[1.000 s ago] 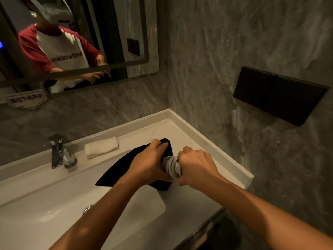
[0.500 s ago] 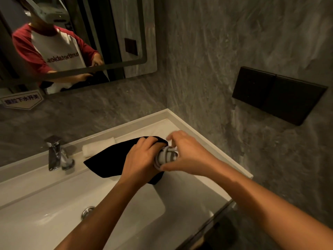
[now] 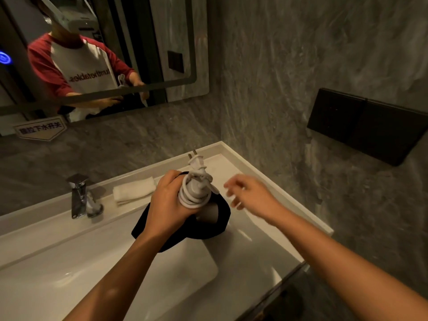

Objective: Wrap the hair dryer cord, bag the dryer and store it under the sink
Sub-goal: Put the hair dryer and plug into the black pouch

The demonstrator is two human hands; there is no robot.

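My left hand [image 3: 168, 202] grips the white hair dryer's handle [image 3: 195, 192], held upright above the sink counter. The white cord [image 3: 188, 200] is coiled around the handle, and its plug [image 3: 195, 159] sticks up at the top. The dryer's lower part sits inside a black bag [image 3: 208, 224] that hangs under my left hand, so the dryer's head is hidden. My right hand [image 3: 246, 193] hovers just right of the dryer, fingers spread, blurred, touching nothing.
A white sink basin [image 3: 115, 269] lies below, with a chrome tap [image 3: 80, 196] at the back left. A folded white towel [image 3: 134, 188] rests on the counter ledge. A mirror [image 3: 104, 54] hangs above. Black wall panels [image 3: 368, 125] are on the right.
My right hand has let go of the wrapped cord and pulled away to the right. My left hand has tilted the dryer handle upright, so the plug now points up.
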